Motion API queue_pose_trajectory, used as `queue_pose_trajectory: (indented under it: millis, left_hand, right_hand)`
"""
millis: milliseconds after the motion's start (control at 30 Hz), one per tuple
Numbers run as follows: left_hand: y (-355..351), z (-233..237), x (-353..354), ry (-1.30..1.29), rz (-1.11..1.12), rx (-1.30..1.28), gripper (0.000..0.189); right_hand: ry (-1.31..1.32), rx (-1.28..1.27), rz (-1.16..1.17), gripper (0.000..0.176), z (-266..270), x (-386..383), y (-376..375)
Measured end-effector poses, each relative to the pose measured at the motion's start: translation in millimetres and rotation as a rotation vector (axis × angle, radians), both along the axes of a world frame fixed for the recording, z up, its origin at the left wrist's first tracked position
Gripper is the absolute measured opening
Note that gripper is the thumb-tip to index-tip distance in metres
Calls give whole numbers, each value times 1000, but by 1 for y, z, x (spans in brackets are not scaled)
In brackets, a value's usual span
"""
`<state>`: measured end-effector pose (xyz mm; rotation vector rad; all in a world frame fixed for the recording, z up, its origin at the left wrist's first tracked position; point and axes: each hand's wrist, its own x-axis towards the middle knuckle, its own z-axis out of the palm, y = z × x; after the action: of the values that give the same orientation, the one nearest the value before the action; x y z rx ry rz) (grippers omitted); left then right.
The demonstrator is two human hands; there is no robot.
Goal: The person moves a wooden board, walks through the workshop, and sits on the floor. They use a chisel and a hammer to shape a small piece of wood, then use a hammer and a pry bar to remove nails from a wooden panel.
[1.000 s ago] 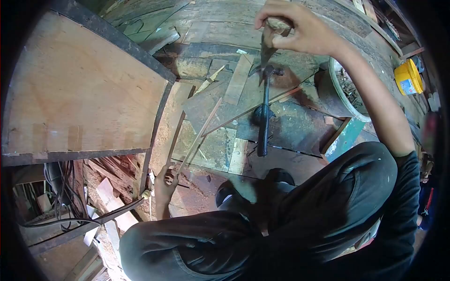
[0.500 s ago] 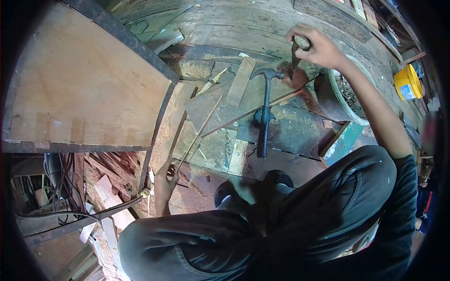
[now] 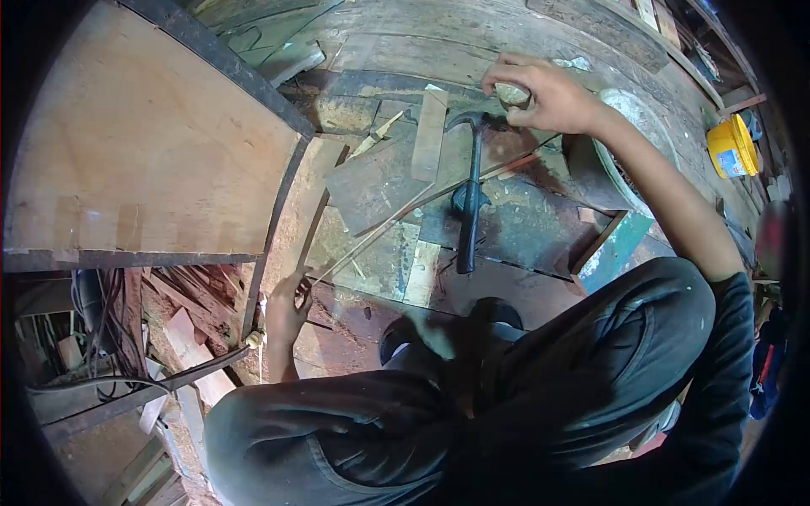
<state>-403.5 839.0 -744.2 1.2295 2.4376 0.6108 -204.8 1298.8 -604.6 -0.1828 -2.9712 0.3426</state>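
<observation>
At the upper right, my right hand (image 3: pixel 544 93) is wrapped round a rounded wooden handle (image 3: pixel 513 94); whatever extends below it is hard to make out. My left hand (image 3: pixel 288 308), low on the left, pinches the near end of a thin wooden strip (image 3: pixel 371 239), which slants up and away over the boards. A hammer (image 3: pixel 472 190) with a dark handle lies between the hands, its head below my right hand. A short flat wooden piece (image 3: pixel 429 135) rests left of the hammer head.
A wooden panel with a dark frame (image 3: pixel 160 143) fills the upper left. On the right are a round tub (image 3: pixel 595 173), a green-faced board (image 3: pixel 612 253) and a yellow bucket (image 3: pixel 731 147). Cables (image 3: pixel 118 320) and scrap wood (image 3: pixel 192 350) lie lower left.
My right hand has moved left with the handle, towards the hammer head. My left hand has shifted slightly left and up, and the strip now slants lower to the right.
</observation>
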Motion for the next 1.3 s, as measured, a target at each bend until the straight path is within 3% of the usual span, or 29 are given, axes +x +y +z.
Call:
queue_pose_trajectory:
  millis: [167,367,433,500,600,900,1167,1300]
  left_hand:
    - [28,-1,-10,50,-46,4,51]
    - [53,-3,-23,134,-52,24,44]
    - [55,-7,-36,119,-47,95,45]
    - [57,-2,-45,116,34,43,47]
    - [52,3,-59,86,48,10,47]
    - [20,8,-65,76,150,20,47]
    - [9,1,-64,82,164,29,46]
    - [5,-8,-69,86,143,-30,46]
  right_hand:
    - [-102,-6,-6,30,2,-2,-1]
    - [-6,-37,93,23,28,-4,7]
    - [79,-331,17,21,48,-9,-3]
    - [140,-349,84,22,60,-20,-16]
    - [100,-612,113,22,68,-37,-44]
    - [282,-431,448,16,33,-88,-79]
    - [277,-408,489,16,24,-99,-90]
    - [127,-408,443,20,6,-92,-102]
